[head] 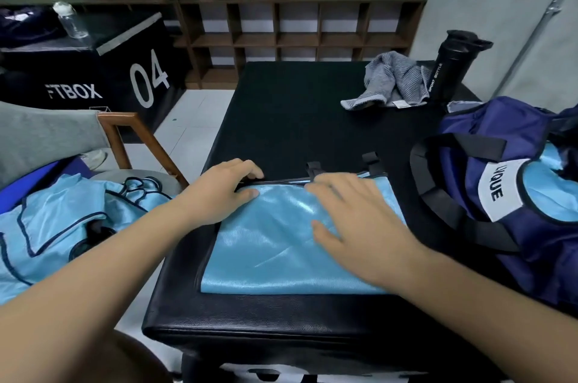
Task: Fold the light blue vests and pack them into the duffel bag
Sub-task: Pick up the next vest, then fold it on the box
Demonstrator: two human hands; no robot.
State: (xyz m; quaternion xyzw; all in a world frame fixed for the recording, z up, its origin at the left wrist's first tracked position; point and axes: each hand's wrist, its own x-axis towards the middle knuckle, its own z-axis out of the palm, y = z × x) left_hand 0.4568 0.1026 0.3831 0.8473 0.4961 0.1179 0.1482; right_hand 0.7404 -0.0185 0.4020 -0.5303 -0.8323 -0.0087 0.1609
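1. Near the front edge of the black padded surface [297, 119] lies the light blue vest [275, 251], spread flat as a rough rectangle. Its long axis seems to run left to right.
2. At the vest's far left corner sits the left hand [225, 187]. Its fingers [247, 168] curl over the dark-trimmed far edge and the thumb lies on the cloth, so it appears to pinch that corner.
3. On the far right part of the vest rests the right hand [350, 216]. It is flat, its fingers [337, 185] straight and spread, pressing the fabric down and grasping nothing.
4. Two black loops [314, 168] stick out past the far edge; whether they belong to this vest I cannot tell.
5. Right of the vest, just beside its right edge, stands the navy duffel bag [500, 257]. Its mouth is open and another light blue vest with a white label [497, 191] already lies inside.
6. The relation that matters: the bag lies to the right, so the right hand is the nearer one for carrying the vest across. The vest looks too wide for the opening as it lies, so I judge that a fold across its long axis, left corner over to the right, comes first.
7. Left of the surface, well apart from the bag, a heap of unfolded vests [53, 220] waits, nearer the left hand.
8. A risk, as I judge it: the slippery cloth may slide open once the flat hand lifts.
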